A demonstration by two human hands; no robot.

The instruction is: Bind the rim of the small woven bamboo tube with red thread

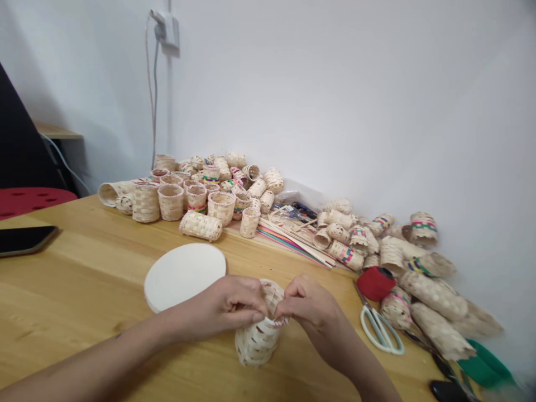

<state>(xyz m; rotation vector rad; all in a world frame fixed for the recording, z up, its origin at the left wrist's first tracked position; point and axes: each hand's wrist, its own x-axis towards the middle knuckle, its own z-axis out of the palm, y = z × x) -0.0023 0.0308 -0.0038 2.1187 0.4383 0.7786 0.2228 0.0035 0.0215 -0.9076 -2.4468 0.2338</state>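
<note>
A small woven bamboo basket [258, 339] stands slightly tilted on the wooden table, with red thread along part of its rim. My left hand [240, 301] grips the rim from the left, thumb and fingers pinched together. On the opposite side, my right hand [304, 304] is closed in a pinch at the rim, close to the red thread. Whether its fingertips hold thread or only the edge is too small to make out. Just behind my left forearm lies a white round disc [184, 273].
Several finished-looking woven baskets [171, 202] crowd the back of the table. Coloured strips [293, 245] lie beside them. To the right are white-handled scissors [381, 329], a red thread spool [376, 283], more woven pieces [435, 293] and a green item [488, 363]. A phone [25, 240] lies left.
</note>
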